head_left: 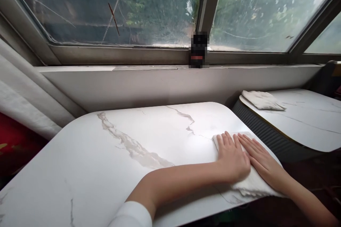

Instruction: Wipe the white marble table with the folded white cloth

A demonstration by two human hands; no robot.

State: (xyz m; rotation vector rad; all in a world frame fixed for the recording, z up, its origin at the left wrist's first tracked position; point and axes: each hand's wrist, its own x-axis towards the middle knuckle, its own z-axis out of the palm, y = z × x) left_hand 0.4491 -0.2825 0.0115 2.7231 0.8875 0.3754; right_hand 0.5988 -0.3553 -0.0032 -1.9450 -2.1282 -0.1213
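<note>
Hands both lie flat and open on a folded white cloth (246,181) at the right-hand edge of the marble-patterned table (119,156): the left hand (233,158) presses its near-window part, the right hand (262,161) lies just beside it, fingers spread, gripping nothing. The cloth's lower corner reaches the table's rim. In my judgement, even palm pressure with the fold kept flat, away from the rim, suits this step; a second cloth (262,100) lies on the neighbouring table (306,124).
</note>
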